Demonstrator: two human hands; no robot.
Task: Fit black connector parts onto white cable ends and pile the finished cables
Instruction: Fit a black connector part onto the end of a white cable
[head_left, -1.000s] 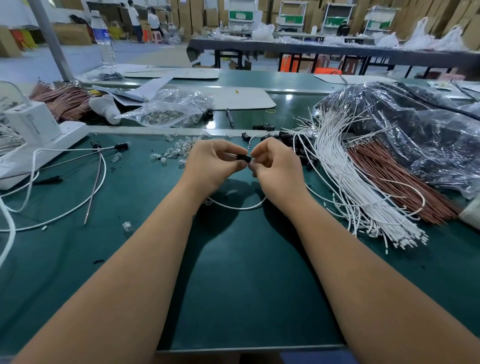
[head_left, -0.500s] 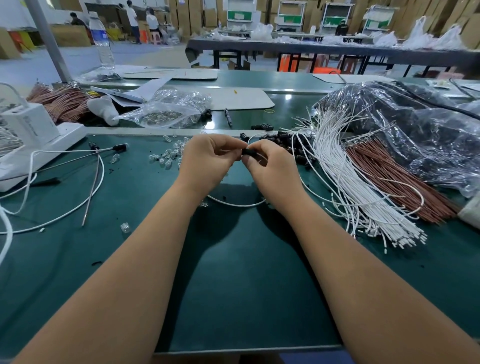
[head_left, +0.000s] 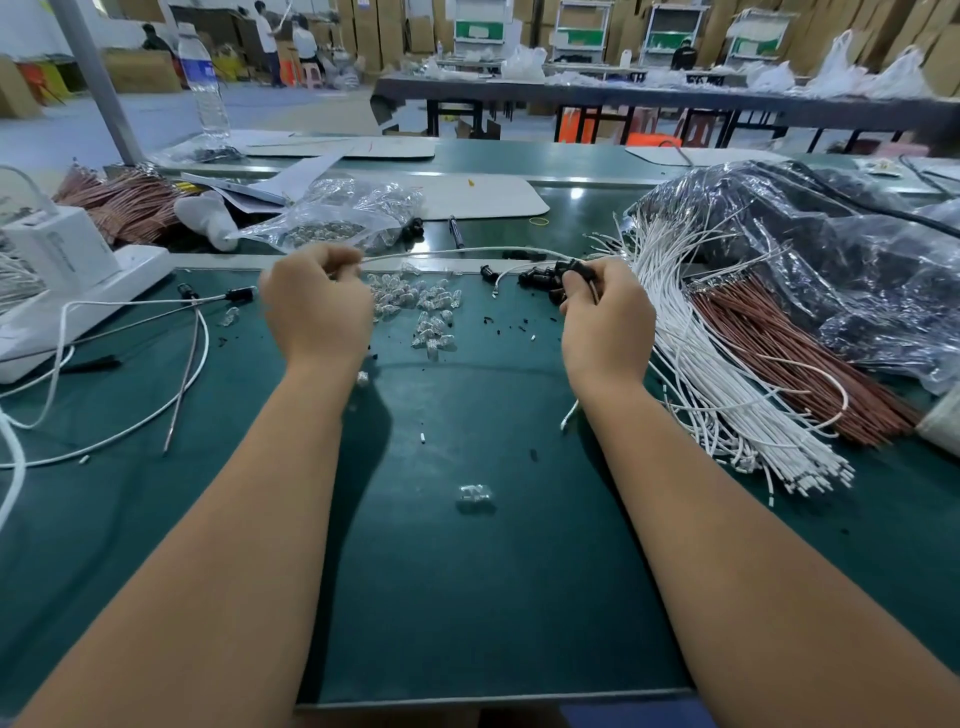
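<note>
A white cable (head_left: 457, 253) is stretched nearly straight between my two hands above the green mat. My left hand (head_left: 317, 306) grips its left end with curled fingers. My right hand (head_left: 605, 317) pinches the other end, where a black connector part (head_left: 577, 270) sits by my fingertips. Several loose black connector parts (head_left: 540, 278) lie on the mat just left of my right hand. A thick bundle of white cables (head_left: 701, 364) fans out to the right. A few cables with black ends (head_left: 156, 364) lie at the left.
Small clear plastic pieces (head_left: 426, 312) are scattered between my hands, one more (head_left: 474, 493) nearer me. Brown wires (head_left: 779, 358) and a dark plastic bag (head_left: 831, 260) fill the right. A white box (head_left: 57, 249) stands at the left, a clear bag (head_left: 332, 218) behind.
My hands, close together over the connector before, have moved apart. The white cable now runs taut between them, and the loop that lay under my hands is gone.
</note>
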